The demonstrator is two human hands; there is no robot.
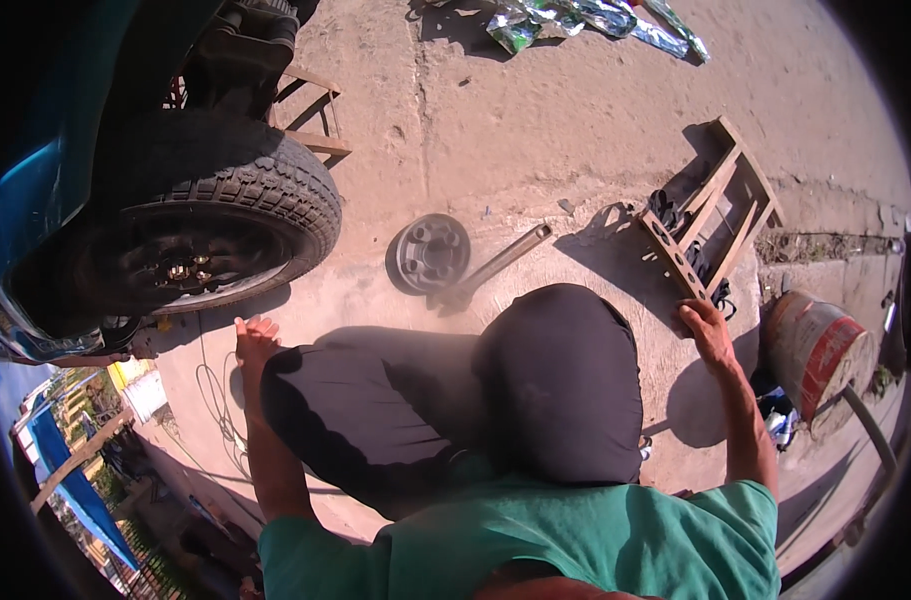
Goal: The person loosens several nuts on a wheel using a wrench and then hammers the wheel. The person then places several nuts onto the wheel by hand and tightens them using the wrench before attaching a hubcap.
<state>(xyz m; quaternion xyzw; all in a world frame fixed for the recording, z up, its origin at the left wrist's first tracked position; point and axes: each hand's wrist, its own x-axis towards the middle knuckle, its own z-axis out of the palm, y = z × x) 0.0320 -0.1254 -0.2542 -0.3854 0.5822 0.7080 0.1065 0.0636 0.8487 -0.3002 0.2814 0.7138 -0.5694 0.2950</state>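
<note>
Nearest: green shirt (535,530), dark trousers (565,390), person low, knees bent. Left hand (258,340) just past the left knee, fingers spread a little, nothing in them; wheel close by. Right hand (707,328) out beyond the right knee, fingers bent onto the near end of the tan frame (672,257). Looks like a grasp on that end; finger wrap partly hidden, so how firm I can't say.

Tan frame is the thing in hand: right of the person, ladder-like, near bar pierced with a row of holes, dark items in and beside it. To handle it well: close thumb and fingers around solid bar, keep fingertips out of the holes, watch the loose dark stuff, keep the frame's end clear of the knee. A one-handed hold at one end would likely let it swing; the free left hand could steady it, but is well apart.

Ahead on the concrete: round grey disc (432,254) with holes, metal bar (500,262) lying slantwise just beside it. Left: wheel (285,190) under a blue vehicle (50,190), tread dusty. Right, past the forearm: red-banded drum (820,350), tilted. Farthest: shiny foil (610,20) at the upper edge.
</note>
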